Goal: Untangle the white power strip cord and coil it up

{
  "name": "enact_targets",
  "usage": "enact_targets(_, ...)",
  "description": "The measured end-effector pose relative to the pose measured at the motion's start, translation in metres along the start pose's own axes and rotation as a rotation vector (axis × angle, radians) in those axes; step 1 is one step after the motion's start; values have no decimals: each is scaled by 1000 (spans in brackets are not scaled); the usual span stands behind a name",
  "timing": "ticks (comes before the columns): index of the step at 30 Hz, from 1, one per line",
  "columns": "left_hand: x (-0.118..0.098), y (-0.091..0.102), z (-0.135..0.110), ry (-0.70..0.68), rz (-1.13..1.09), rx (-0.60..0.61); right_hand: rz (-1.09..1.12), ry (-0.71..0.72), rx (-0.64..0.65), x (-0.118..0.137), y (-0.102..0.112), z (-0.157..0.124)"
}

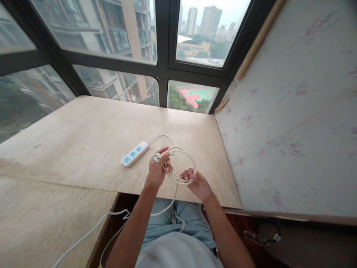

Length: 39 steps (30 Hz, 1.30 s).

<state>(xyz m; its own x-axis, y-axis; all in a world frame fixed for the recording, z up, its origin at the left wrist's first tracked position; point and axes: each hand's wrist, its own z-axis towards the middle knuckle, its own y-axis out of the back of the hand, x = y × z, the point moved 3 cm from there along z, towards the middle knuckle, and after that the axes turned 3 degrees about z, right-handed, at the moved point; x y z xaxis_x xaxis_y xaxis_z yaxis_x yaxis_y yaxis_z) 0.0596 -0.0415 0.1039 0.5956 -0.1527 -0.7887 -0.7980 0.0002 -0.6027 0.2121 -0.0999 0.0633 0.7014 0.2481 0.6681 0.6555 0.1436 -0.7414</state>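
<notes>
A white power strip with blue sockets lies on the beige stone sill. Its white cable runs off the strip's far end and curls into loops held over the sill's near edge. My left hand is closed on the loops and on the plug at its fingertips. My right hand pinches the lower side of the same coil. A further length of white cable hangs down past my lap to the lower left.
Dark-framed windows stand behind the sill, with buildings outside. A pale floral-papered wall closes the right side. A lower beige surface lies at the left. Dark cords lie on the floor at the right.
</notes>
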Motion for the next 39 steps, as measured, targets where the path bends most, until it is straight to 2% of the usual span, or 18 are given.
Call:
enact_targets(3,-3,-4,1,-30,-100,-2,32,40,-30,-8,-2,-3)
enact_targets(7,-3,-10,1,-39,-179,10,92,103,-164,-19,1,-2)
enact_targets(10,-1,-12,0,-16,-177,24,103,101,-244,-29,3,0)
enact_targets(13,-1,-15,0,-1,-183,48,122,78,-254,-41,0,-1)
enact_targets(18,-12,-20,5,-30,-188,44,153,-25,-108,-58,-5,-13)
enact_targets(22,-21,-28,8,-40,-258,59,-89,-122,34,-64,-8,-19)
enact_targets(26,-27,-33,9,-46,-372,44,-280,-325,253,-72,-18,-21)
enact_targets(29,-42,-32,9,-62,-450,66,-436,-418,341,-71,-13,-22)
enact_targets(31,-58,-27,8,-58,-481,79,-510,-423,304,-62,1,-23)
enact_targets(33,-76,-21,8,-39,-484,86,-583,-348,207,-41,22,-23)
enact_targets(36,-99,-11,8,-22,-410,73,-739,-164,34,12,52,-25)
enact_targets(39,-113,-2,7,-7,-276,44,-884,-220,-2,67,67,-31)
